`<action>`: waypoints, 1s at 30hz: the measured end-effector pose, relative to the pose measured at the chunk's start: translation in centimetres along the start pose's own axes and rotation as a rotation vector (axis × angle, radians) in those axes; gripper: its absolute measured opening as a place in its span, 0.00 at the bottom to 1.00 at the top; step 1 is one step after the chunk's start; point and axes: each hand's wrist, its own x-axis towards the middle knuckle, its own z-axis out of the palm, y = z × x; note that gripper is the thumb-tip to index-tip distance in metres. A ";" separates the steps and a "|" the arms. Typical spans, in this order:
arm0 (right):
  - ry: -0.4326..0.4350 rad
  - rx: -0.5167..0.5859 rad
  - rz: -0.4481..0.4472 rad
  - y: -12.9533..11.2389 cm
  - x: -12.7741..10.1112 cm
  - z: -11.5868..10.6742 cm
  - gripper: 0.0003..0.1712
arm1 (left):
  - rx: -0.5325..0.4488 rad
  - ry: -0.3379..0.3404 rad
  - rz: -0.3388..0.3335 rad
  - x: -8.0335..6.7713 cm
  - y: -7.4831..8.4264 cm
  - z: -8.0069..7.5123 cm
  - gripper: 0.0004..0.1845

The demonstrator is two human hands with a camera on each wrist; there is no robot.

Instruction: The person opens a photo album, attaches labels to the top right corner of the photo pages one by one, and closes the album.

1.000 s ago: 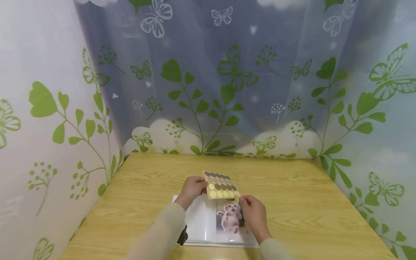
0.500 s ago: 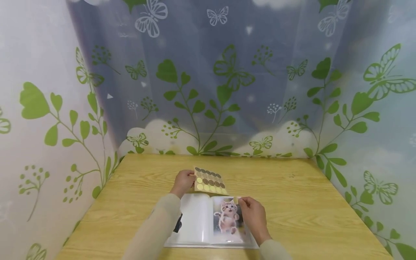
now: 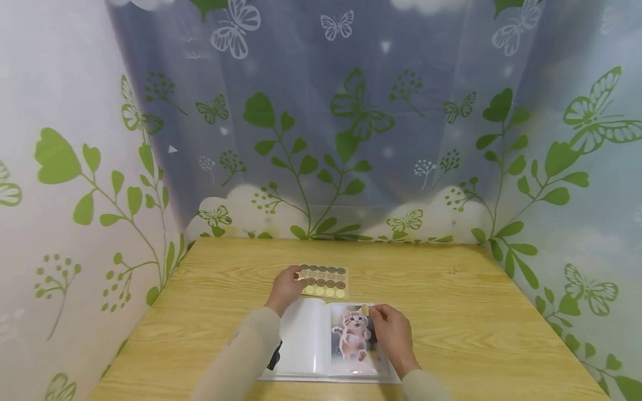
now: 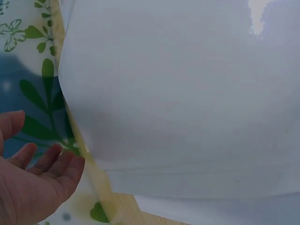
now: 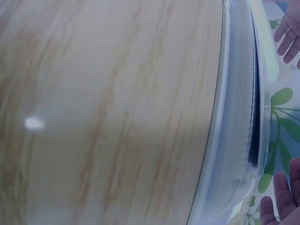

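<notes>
The left hand [image 3: 287, 288] is at the left border of a beige rectangular sheet with rows of round stickers [image 3: 326, 276], in dark brown, pale beige and bright yellow. Its thumb and index finger are apart and lie over this border; the left wrist view shows the fingers loose and a little bent, with no grip. The sheet lies flat on the yellow wood-grain table [image 3: 451, 317], just behind an open album with white pages [image 3: 303, 340].

The right hand [image 3: 393, 334] pinches a small round yellow-gold sticker [image 3: 365, 309] between thumb and fingertip, at the upper right corner of the right page. Whether the sticker touches the page, I cannot tell. On this page is a glossy picture of a striped kitten [image 3: 353, 337], upright, with raised paws. The left page is plain white and shiny.

At the left side of the album a black object [image 3: 275, 356] shows partly, hidden by the cream-coloured left sleeve [image 3: 241, 356]. Around the table hangs a blue and white cloth [image 3: 391, 161], printed with green leaves and butterflies.
</notes>
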 end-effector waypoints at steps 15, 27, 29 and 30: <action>-0.005 -0.025 -0.024 0.1 0.3 -0.4 0.14 | 0.165 -0.127 0.234 -3.5 1.4 1.7 0.27; 0.005 -0.085 -0.051 0.6 0.9 -0.5 0.13 | 0.584 -0.218 0.332 -8.4 2.9 3.8 0.33; 0.013 -0.094 -0.070 0.7 1.0 -0.6 0.12 | 0.645 -0.217 0.339 -9.2 2.9 4.1 0.34; 0.017 -0.098 -0.080 0.8 1.0 -0.6 0.12 | 0.672 -0.214 0.352 -9.6 2.9 4.3 0.34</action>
